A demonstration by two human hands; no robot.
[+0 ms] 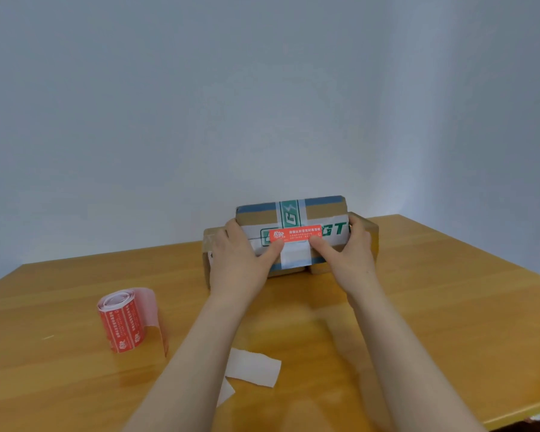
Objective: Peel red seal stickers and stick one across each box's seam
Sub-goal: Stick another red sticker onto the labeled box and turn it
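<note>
At the far side of the table point(418, 307) a taped box point(321, 215) lies on top of other cardboard boxes point(372, 241). The red sticker point(296, 233) sits flat on its top, along the printed tape. The left hand point(240, 257) and the right hand point(351, 251) grasp the two ends of this box, fingers curled over the edges, and both thumbs press the lower edge of the sticker. The roll of stickers point(122, 322) stands on the table to the left, and white paper pieces point(253, 366) lie nearer.
</note>
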